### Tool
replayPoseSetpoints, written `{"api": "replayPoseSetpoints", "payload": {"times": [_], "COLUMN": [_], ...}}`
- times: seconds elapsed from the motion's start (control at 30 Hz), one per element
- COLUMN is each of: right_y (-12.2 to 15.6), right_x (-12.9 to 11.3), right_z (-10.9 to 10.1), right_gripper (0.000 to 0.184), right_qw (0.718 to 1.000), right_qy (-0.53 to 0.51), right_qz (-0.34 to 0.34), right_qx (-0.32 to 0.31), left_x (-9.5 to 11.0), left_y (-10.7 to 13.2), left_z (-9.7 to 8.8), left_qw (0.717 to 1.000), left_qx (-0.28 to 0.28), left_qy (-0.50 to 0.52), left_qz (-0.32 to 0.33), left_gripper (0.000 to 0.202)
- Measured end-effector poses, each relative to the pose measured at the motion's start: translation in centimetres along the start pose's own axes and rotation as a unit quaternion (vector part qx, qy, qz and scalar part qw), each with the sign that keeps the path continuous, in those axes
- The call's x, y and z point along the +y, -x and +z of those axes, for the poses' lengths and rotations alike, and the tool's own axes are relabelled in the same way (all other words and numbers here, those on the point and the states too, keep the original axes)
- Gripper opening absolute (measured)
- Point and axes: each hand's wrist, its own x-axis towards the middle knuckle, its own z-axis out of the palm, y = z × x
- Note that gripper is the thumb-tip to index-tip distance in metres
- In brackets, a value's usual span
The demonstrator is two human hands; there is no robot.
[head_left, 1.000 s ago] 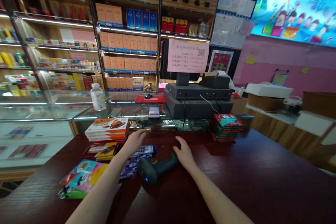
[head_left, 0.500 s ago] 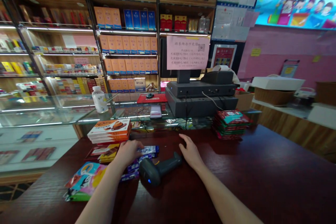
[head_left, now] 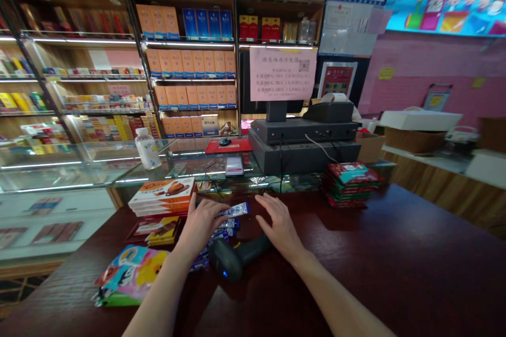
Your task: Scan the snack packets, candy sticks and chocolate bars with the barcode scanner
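A slim blue-and-white wrapped snack bar (head_left: pixel 238 210) is pinched in my left hand (head_left: pixel 203 224), its free end pointing right. Under that hand lie several more purple-blue wrapped bars (head_left: pixel 228 232), partly hidden by it. My right hand (head_left: pixel 279 224) is open, fingers spread and holding nothing, just right of the held bar. A dark barcode scanner (head_left: pixel 227 260) with a lit blue light rests on the table between my forearms, its handle end close to my right hand.
Left on the dark table (head_left: pixel 356 268) are orange-white boxes (head_left: pixel 162 197), yellow and red chocolate packs (head_left: pixel 164 230) and a colourful snack bag (head_left: pixel 130 274). A stack of red-green packets (head_left: pixel 350 184) stands right, before the black cash register (head_left: pixel 302 150). A bottle (head_left: pixel 147 148) stands on the glass counter.
My left hand has lifted a wrapped bar off the pile and moved slightly right. My right hand has shifted left, towards the bar. The scanner has not moved.
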Motion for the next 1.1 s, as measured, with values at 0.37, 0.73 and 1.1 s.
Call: {"api": "replayPoseSetpoints", "payload": {"times": [0.37,0.73,1.1], "right_y": [-0.4,-0.3,0.0], "right_x": [-2.2,-1.2,-0.2], "right_z": [-0.4,-1.4,-1.8], "right_gripper": [0.039,0.029,0.028], "right_qw": [0.991,0.989,0.988], "right_qy": [0.084,0.044,0.020], "right_qz": [-0.099,-0.079,-0.064], "right_qx": [-0.016,0.116,0.137], "left_x": [1.9,-0.8,-1.7], "left_y": [-0.1,0.5,0.8], "left_z": [0.2,0.7,-0.1], "left_qw": [0.992,0.994,0.986], "left_qx": [0.061,0.076,0.139], "left_qy": [0.018,0.016,0.048], "left_qz": [0.105,0.070,0.084], "left_gripper": [0.031,0.054,0.031]}}
